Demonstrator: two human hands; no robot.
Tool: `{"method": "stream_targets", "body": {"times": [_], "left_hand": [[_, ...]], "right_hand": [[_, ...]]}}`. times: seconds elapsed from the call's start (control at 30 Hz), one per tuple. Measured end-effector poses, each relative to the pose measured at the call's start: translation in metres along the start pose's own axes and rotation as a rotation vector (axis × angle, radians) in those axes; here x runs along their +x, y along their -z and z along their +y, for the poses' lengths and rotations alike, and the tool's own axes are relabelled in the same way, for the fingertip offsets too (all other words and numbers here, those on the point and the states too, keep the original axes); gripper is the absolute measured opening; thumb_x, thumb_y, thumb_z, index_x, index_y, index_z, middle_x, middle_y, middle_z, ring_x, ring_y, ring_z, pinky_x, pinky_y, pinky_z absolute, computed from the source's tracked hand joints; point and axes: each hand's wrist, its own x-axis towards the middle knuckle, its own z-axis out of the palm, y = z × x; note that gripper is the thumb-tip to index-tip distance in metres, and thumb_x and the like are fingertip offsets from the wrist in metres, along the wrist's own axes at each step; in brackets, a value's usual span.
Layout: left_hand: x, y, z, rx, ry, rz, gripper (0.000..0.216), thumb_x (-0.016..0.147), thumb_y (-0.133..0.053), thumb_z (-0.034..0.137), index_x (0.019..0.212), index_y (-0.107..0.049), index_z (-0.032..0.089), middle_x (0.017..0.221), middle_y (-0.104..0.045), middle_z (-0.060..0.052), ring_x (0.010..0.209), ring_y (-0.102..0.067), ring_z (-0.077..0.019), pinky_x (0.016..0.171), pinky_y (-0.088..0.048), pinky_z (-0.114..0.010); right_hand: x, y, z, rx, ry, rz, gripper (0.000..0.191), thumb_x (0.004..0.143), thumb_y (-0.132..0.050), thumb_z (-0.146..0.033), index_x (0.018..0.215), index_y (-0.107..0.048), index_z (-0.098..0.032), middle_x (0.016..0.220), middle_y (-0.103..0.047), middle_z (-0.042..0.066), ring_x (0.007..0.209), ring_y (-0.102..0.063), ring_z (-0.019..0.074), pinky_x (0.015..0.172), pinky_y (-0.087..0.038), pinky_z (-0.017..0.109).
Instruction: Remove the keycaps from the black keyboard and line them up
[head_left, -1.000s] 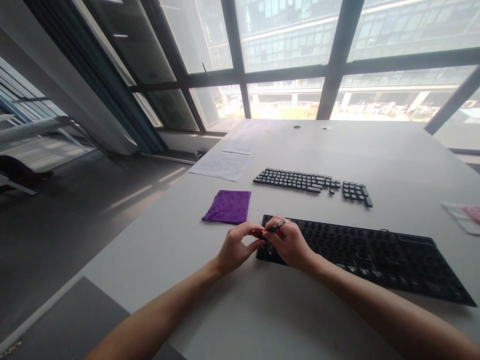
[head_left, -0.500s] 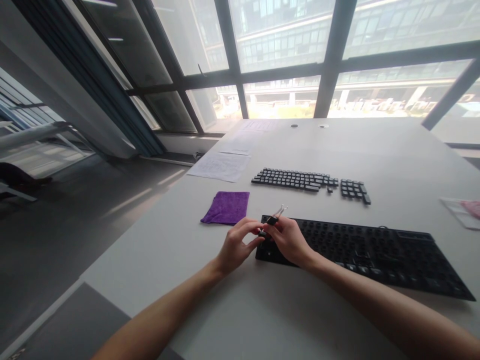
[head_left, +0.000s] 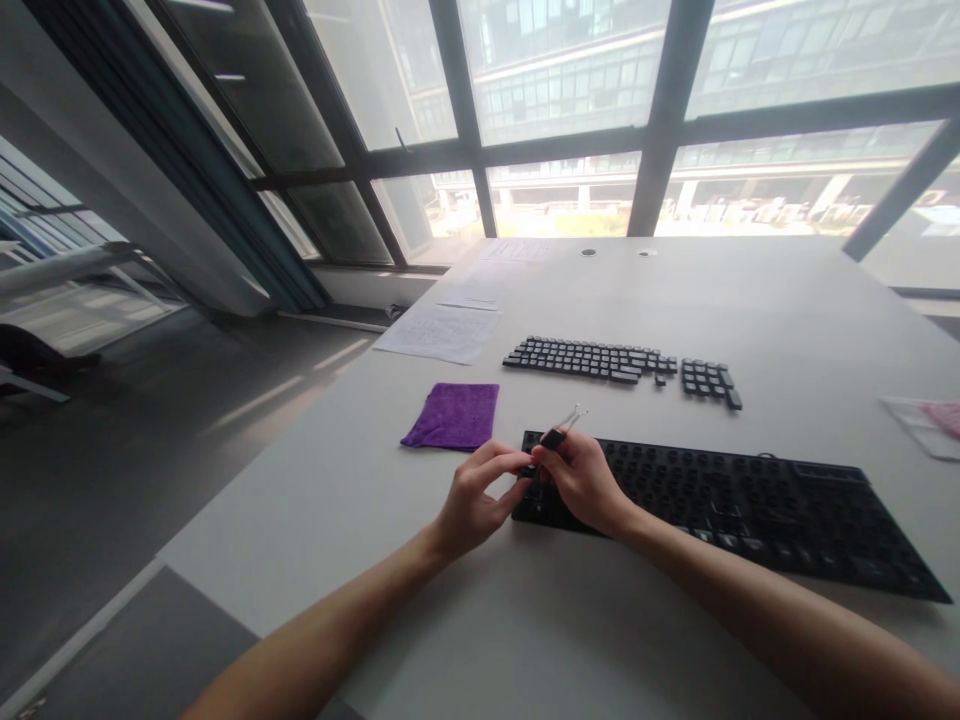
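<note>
My right hand [head_left: 583,482] is closed around a keycap puller [head_left: 554,438], with its black handle and thin wire prongs sticking up past my fingers. Thumb and fingers of my left hand [head_left: 476,500] pinch a small black keycap [head_left: 528,470], partly hidden, over the left end of a black keyboard [head_left: 675,490]. The fingertips of both hands nearly meet there. Most of the keyboard's caps are off, leaving dark sockets; some caps remain along its near edge. Behind it, removed keycaps [head_left: 581,358] lie in rows, with a separate number-pad block [head_left: 706,380] to their right.
A folded purple cloth [head_left: 454,415] lies left of the keyboard. Printed sheets [head_left: 442,333] rest along the white table's left edge. A clear packet with something pink [head_left: 941,418] is at far right. Large windows stand behind the table.
The keycap puller has tilted and shifted slightly to the right in my right hand. My left fingers have moved slightly and still hold the small keycap. The keyboard has stayed put.
</note>
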Motion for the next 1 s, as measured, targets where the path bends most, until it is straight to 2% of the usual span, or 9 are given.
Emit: {"method": "stream_targets", "body": {"times": [0.13, 0.33, 0.53, 0.67, 0.83, 1.0], "left_hand": [[-0.001, -0.002, -0.002, -0.004, 0.031, -0.007, 0.022, 0.09, -0.063, 0.015, 0.111, -0.067, 0.021, 0.094, -0.063, -0.006, 0.087, -0.06, -0.0174, 0.078, -0.051, -0.031], [-0.001, -0.005, -0.01, -0.067, 0.051, -0.031, 0.014, 0.095, -0.058, 0.02, 0.108, -0.063, 0.018, 0.098, -0.057, -0.007, 0.092, -0.055, -0.0184, 0.081, -0.049, -0.031], [-0.003, -0.003, -0.014, -0.055, -0.022, -0.047, 0.016, 0.096, -0.056, 0.025, 0.109, -0.064, 0.02, 0.101, -0.053, -0.007, 0.096, -0.054, -0.02, 0.086, -0.047, -0.034], [-0.003, -0.002, -0.013, -0.084, -0.043, -0.063, 0.015, 0.096, -0.056, 0.025, 0.106, -0.065, 0.019, 0.102, -0.052, -0.007, 0.093, -0.054, -0.0191, 0.082, -0.048, -0.032], [-0.002, -0.005, -0.015, -0.089, 0.05, 0.02, 0.012, 0.095, -0.058, 0.023, 0.104, -0.065, 0.02, 0.1, -0.053, -0.006, 0.091, -0.054, -0.0181, 0.08, -0.048, -0.031], [-0.004, -0.008, -0.019, -0.232, 0.161, 0.031, 0.011, 0.093, -0.061, 0.026, 0.102, -0.065, 0.019, 0.101, -0.051, -0.006, 0.09, -0.053, -0.0177, 0.08, -0.049, -0.03]], "right_hand": [[-0.001, -0.001, -0.001, 0.002, 0.004, -0.014, 0.023, 0.093, -0.059, -0.03, 0.073, -0.056, -0.018, 0.061, -0.059, -0.002, 0.056, -0.054, 0.013, 0.055, -0.041, 0.024], [-0.001, -0.003, -0.003, 0.04, -0.026, -0.046, 0.022, 0.092, -0.059, -0.031, 0.075, -0.056, -0.018, 0.063, -0.06, -0.002, 0.057, -0.056, 0.0131, 0.055, -0.043, 0.024], [-0.002, -0.004, -0.003, 0.13, -0.056, -0.074, 0.018, 0.092, -0.06, -0.029, 0.079, -0.056, -0.018, 0.064, -0.061, -0.002, 0.058, -0.059, 0.0139, 0.055, -0.045, 0.024], [-0.001, -0.003, -0.003, 0.181, -0.057, -0.106, 0.019, 0.092, -0.059, -0.029, 0.077, -0.056, -0.017, 0.061, -0.058, -0.002, 0.056, -0.057, 0.0133, 0.054, -0.044, 0.024], [0.001, -0.004, -0.001, 0.239, -0.056, -0.112, 0.017, 0.092, -0.06, -0.031, 0.082, -0.057, -0.017, 0.066, -0.062, 0.0, 0.059, -0.058, 0.0136, 0.056, -0.046, 0.025], [0.003, -0.003, -0.001, 0.196, -0.033, -0.138, 0.017, 0.093, -0.059, -0.029, 0.081, -0.059, -0.016, 0.067, -0.061, -0.001, 0.06, -0.058, 0.0133, 0.058, -0.046, 0.025]]}}
